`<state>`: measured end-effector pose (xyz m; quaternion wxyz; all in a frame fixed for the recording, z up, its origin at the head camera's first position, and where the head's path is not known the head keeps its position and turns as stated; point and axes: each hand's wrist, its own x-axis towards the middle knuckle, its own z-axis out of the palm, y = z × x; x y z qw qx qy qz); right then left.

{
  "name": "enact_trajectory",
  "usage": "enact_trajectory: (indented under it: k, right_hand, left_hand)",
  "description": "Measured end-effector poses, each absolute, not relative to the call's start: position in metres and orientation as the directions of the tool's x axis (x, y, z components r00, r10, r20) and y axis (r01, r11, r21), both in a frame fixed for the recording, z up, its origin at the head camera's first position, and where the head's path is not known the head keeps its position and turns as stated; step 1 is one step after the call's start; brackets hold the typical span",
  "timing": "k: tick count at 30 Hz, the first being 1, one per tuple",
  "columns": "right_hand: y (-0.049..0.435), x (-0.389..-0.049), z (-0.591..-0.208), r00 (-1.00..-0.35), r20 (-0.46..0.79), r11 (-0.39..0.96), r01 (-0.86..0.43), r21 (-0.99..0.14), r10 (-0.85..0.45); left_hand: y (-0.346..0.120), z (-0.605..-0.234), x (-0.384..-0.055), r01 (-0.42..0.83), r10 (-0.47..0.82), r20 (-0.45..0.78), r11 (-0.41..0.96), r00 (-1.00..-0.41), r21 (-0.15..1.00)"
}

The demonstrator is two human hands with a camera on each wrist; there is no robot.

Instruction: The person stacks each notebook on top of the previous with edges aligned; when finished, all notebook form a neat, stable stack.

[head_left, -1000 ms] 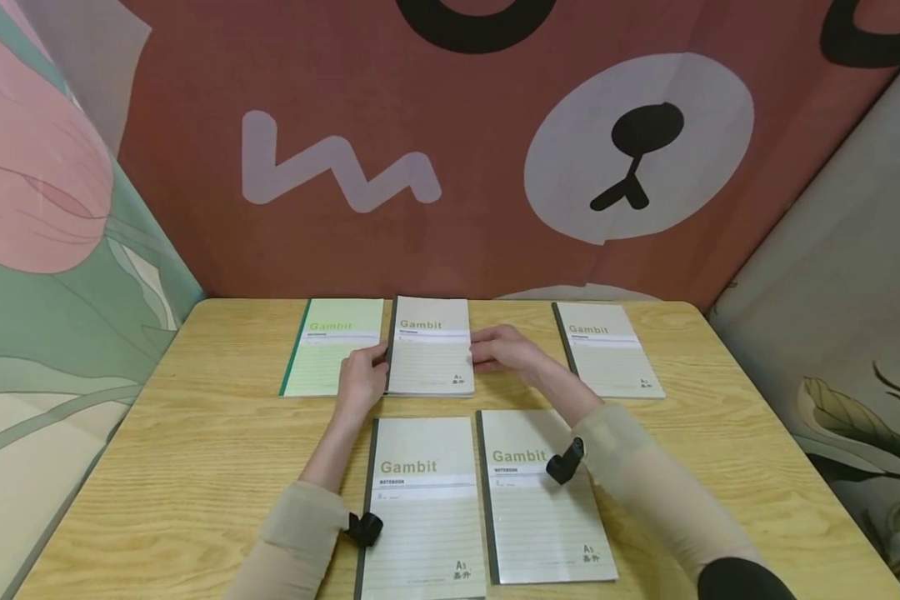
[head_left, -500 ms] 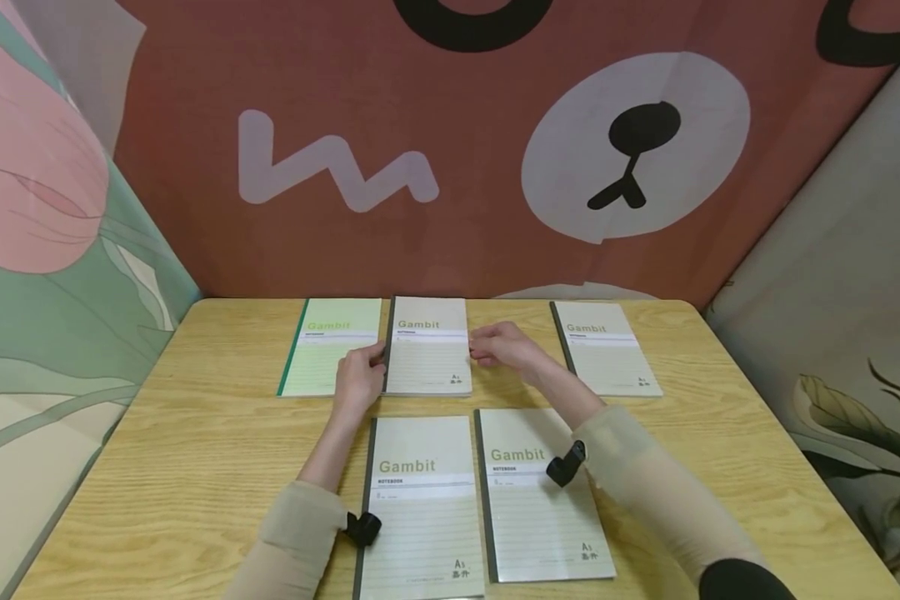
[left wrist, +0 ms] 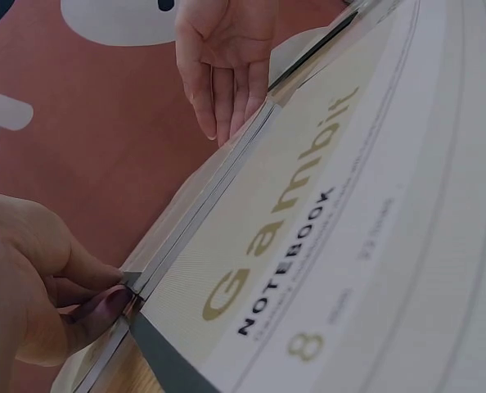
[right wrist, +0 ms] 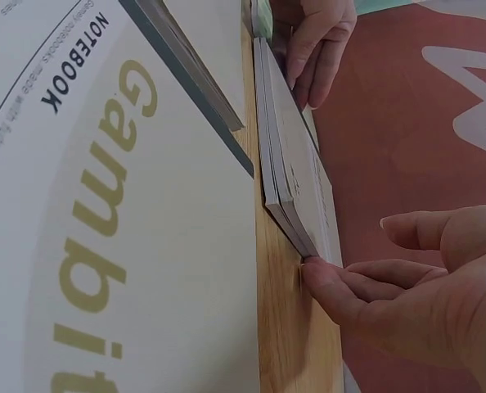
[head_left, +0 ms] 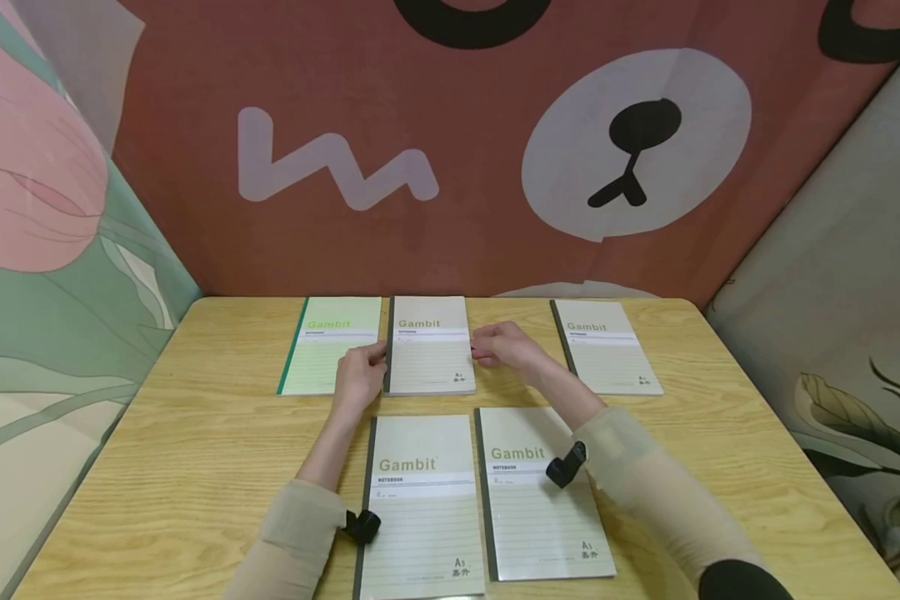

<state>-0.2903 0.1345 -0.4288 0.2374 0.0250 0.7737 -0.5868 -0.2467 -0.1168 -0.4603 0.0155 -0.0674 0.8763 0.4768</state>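
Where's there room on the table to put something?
The table shows bare wood on its left, beside the green notebook and left sleeve, and on its right, beyond the rightmost notebook and right sleeve. A smaller patch lies between the right hand and rightmost notebook. The middle is crowded with the left hand, middle notebook and two front notebooks.

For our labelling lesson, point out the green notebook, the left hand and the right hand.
Green notebook (head_left: 326, 350), head view: its front cover.
Left hand (head_left: 358, 377), head view: back of hand.
Right hand (head_left: 512, 347), head view: back of hand.
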Motion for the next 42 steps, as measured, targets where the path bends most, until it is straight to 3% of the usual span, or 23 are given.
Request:
enact_trajectory:
  k: [13,22,30,37,42]
  right_hand:
    - [0.134,-0.288,-0.429,-0.886,-0.388,0.32,0.302,-0.898,-0.252]
    - [0.151,-0.28,-0.428,-0.872,-0.362,0.315,0.26,-0.913,-0.329]
    - [0.193,-0.256,-0.428,-0.879,-0.281,0.376,0.129,-0.918,-0.385]
    - [0.238,-0.228,-0.425,-0.903,-0.235,0.419,0.069,-0.905,-0.359]
    - [0.259,-0.208,-0.423,-0.917,-0.216,0.467,0.038,-0.883,-0.334]
  left_hand:
    - [-0.118,-0.46,-0.247,-0.138,-0.105,-0.097,0.528,-0.99,0.838]
    - [-0.118,-0.457,-0.248,-0.129,-0.095,-0.094,0.495,-0.991,0.86]
    - [-0.123,-0.439,-0.24,-0.01,-0.089,0.03,0.423,-0.996,0.906]
    - [-0.105,-0.422,-0.22,0.135,0.113,0.098,0.4,-0.989,0.906]
    - [-0.083,-0.417,-0.197,0.161,0.276,0.041,0.429,-0.96,0.889]
